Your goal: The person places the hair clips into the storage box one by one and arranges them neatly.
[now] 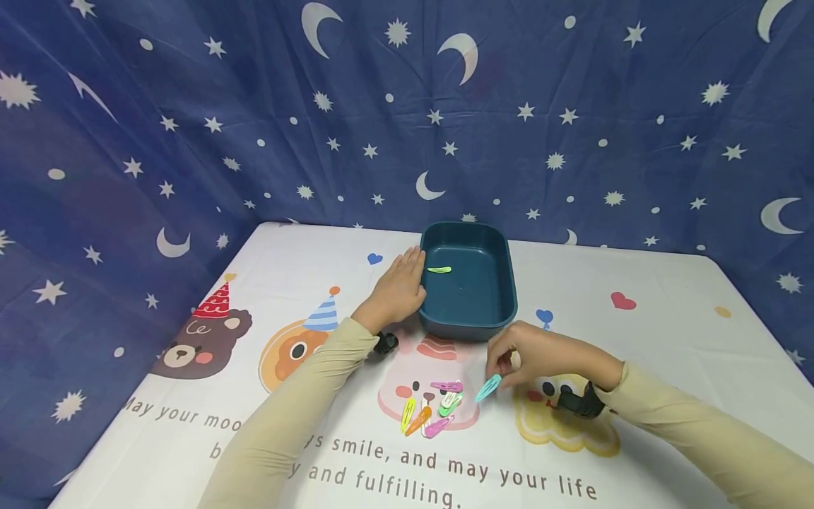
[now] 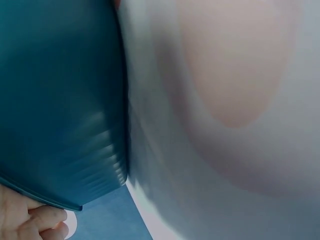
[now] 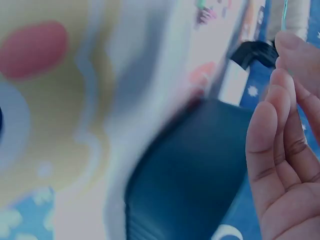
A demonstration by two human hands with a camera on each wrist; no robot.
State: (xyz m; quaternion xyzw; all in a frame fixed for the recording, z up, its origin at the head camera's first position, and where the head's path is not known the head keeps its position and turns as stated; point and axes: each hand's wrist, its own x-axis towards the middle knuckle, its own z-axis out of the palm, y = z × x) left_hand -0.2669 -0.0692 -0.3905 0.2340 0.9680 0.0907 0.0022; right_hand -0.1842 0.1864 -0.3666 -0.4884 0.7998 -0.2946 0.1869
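A dark teal bin (image 1: 468,293) stands at the back of the table, with one yellow-green hair clip (image 1: 439,269) inside near its left wall. My left hand (image 1: 398,288) rests against the bin's left side, fingers straight along the rim; some fingertips (image 2: 47,217) show by the rim in the left wrist view. Just in front of the bin's right corner, my right hand (image 1: 524,351) pinches a turquoise hair clip (image 1: 488,388) between thumb and finger. Left of it lie several loose clips, among them yellow (image 1: 408,416), orange (image 1: 418,421), purple (image 1: 447,387), pink (image 1: 439,427) and green (image 1: 453,406).
A white cloth (image 1: 674,353) printed with cartoon animals and lettering covers the table. Behind and at the sides hangs a blue curtain (image 1: 381,92) with moons and stars. Each wrist wears a black camera strap, such as the right one (image 1: 581,403).
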